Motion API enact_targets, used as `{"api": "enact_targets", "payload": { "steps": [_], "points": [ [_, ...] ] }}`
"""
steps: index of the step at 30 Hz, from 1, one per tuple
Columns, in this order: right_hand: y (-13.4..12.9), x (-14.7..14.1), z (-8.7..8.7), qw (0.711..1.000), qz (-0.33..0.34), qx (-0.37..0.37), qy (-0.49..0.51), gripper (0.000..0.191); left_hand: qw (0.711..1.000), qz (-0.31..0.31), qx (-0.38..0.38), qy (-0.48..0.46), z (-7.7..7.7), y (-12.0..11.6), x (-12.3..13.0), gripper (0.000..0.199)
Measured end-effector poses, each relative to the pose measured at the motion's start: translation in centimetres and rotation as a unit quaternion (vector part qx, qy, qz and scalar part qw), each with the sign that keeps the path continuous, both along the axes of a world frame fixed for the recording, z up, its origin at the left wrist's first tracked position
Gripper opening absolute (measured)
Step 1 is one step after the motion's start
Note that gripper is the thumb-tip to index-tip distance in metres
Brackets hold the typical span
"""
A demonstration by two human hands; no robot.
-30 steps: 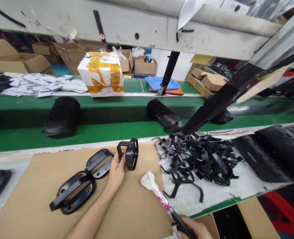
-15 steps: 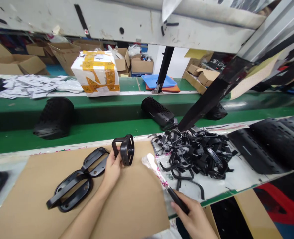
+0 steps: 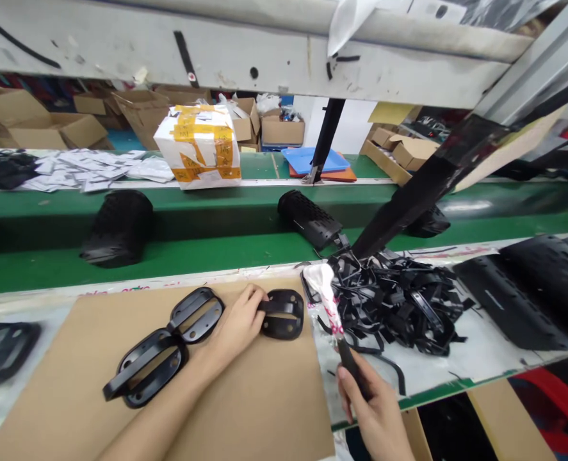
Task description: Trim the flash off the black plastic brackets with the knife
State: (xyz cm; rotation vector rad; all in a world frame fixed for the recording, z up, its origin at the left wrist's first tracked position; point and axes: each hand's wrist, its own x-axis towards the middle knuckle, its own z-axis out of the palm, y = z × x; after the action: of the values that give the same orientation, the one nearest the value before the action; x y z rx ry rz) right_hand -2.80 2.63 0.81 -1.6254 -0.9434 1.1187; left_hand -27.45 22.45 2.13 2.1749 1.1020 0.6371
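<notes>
My left hand [image 3: 240, 318] reaches over the cardboard sheet [image 3: 259, 397], its fingers closed on the left end of a black plastic handle bracket [image 3: 285, 326]. That bracket has an oval base with a raised bar and lies about flat on the cardboard. Two similar black brackets [image 3: 198, 315] lie end to end to the left of it. My right hand [image 3: 374, 403] grips the black handle of a hammer-like tool [image 3: 329, 301] whose white head and shaft look wrapped, with pink marks. Its head is raised at the edge of the black scrap pile; its exact kind is unclear.
Tangled black plastic strips [image 3: 399, 301] are heaped right of the cardboard. Black perforated shells [image 3: 519, 288] lie at the far right, and another black shell [image 3: 120, 227] rests on the green conveyor [image 3: 226, 246]. A slanted dark post [image 3: 408, 186] rises behind the heap.
The bracket in my left hand has turned from upright to flat and moved right. The tool in my right hand has shifted right and slightly up. The camera view has shifted a little.
</notes>
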Motion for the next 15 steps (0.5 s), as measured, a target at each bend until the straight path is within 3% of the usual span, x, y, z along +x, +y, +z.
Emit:
{"api": "enact_targets", "payload": {
  "steps": [2,5,7,11,15],
  "points": [
    [-1.1,-2.0,-1.0,0.996,0.022,0.010,0.090,0.042,1.000,-0.011,0.009,-0.024,-0.6,-0.2,-0.2,0.025],
    [-2.8,-4.7,-3.7,0.978,0.075,-0.002,0.193,0.040,0.995,0.005,0.008,-0.103,-2.2,-0.7,-0.6,0.028],
    [-3.1,-6.0,-5.5,0.975,0.068,0.010,0.213,0.035,0.990,0.026,0.002,-0.140,-3.1,-0.7,-0.7,0.029],
    [-1.5,-6.6,-6.2,0.984,0.115,0.114,0.070,0.022,0.979,0.083,-0.038,-0.180,-3.4,0.5,-0.3,0.033],
    [0.5,-6.0,-5.1,0.988,0.109,0.104,-0.022,0.033,0.964,0.147,-0.093,-0.203,-2.6,1.9,0.6,0.040]
  ]
}}
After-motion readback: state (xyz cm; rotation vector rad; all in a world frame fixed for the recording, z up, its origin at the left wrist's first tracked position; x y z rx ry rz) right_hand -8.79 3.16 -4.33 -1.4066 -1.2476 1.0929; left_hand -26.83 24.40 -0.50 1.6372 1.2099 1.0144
